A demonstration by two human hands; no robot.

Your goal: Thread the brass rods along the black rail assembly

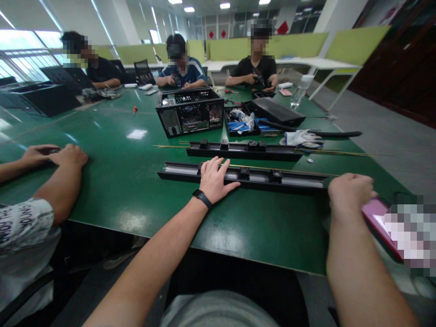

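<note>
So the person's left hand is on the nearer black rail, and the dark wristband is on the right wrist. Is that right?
Not quite: the head view shows the dark wristband on the left wrist. The left hand is on the nearer black rail.

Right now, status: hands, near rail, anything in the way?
Left hand spread over near rail; right hand curled by its right end, grip hidden. Rail holds small black blocks. Far rail lies close beyond.

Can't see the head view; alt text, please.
The left hand lies spread across the nearer black rail, the right hand curled at its right end; a second rail, then an open computer case, sit behind on the green table.
</note>
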